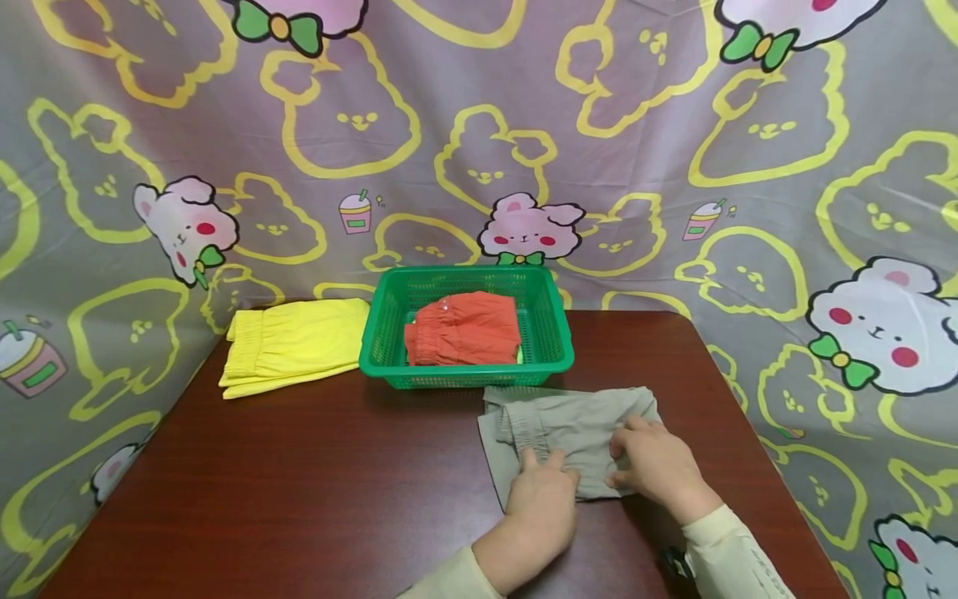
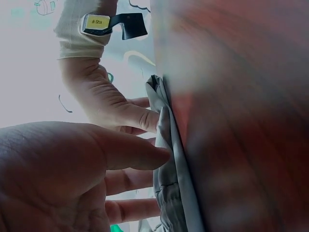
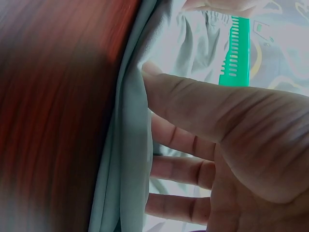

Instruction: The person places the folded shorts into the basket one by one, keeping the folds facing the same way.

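A pair of grey-green shorts (image 1: 580, 420) with a gathered elastic waistband lies folded in layers on the table, the waistband toward the left. My left hand (image 1: 540, 512) rests on the near edge by the waistband, its fingertips spread on the cloth. Farther right, my right hand (image 1: 662, 466) touches the top layer, fingers and thumb apart. In the right wrist view, the right thumb and fingertips meet the side of the folded layers. The left wrist view shows the left thumb and fingers against the shorts (image 2: 169, 174), with the right hand (image 2: 104, 96) beyond.
Behind the shorts stands a green plastic basket (image 1: 467, 378) with folded orange-red shorts (image 1: 475, 329) inside. Folded yellow shorts (image 1: 299, 341) lie left of it on the brown table (image 1: 299, 482). A patterned cloth (image 1: 449, 183) hangs along the back and sides.
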`<state>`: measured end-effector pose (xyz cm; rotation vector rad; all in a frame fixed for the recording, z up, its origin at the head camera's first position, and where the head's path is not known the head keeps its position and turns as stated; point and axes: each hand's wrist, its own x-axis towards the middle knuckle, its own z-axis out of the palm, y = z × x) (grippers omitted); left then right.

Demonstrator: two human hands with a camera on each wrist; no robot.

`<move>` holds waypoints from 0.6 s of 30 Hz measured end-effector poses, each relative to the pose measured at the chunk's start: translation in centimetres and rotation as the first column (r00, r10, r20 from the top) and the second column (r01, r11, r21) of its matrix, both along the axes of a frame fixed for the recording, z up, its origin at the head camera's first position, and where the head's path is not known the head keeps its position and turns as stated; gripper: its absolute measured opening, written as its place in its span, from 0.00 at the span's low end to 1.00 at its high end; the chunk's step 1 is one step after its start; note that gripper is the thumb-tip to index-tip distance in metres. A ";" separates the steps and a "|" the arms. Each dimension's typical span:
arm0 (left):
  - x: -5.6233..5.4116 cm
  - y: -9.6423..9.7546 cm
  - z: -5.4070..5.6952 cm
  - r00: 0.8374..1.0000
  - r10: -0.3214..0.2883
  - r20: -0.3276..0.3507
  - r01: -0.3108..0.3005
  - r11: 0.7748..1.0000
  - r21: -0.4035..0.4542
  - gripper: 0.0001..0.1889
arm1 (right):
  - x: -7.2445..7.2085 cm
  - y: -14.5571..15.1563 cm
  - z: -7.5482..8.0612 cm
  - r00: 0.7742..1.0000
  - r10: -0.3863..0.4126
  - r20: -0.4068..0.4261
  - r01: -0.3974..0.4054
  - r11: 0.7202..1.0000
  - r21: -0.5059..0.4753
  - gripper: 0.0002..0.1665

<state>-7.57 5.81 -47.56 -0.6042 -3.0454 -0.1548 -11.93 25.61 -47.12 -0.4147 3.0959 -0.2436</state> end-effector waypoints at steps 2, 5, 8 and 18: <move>0.0 -0.2 0.0 1.000 0.000 -0.007 0.000 1.000 0.002 0.13 | -0.1 -0.2 0.0 1.000 -0.003 0.003 0.003 1.000 -0.001 0.22; -0.1 -0.5 0.0 1.000 0.003 -0.014 -0.003 1.000 0.008 0.13 | -0.2 -0.5 -0.1 1.000 -0.007 0.002 0.007 1.000 -0.002 0.22; -0.1 -0.7 0.0 1.000 0.008 -0.003 -0.008 1.000 0.010 0.13 | -0.4 -0.7 -0.1 1.000 -0.004 -0.008 0.004 1.000 0.002 0.22; -0.2 -1.7 0.1 0.999 -0.026 -0.019 0.027 1.000 0.005 0.14 | -0.7 -1.4 -0.1 1.000 0.000 -0.012 0.000 1.000 0.003 0.21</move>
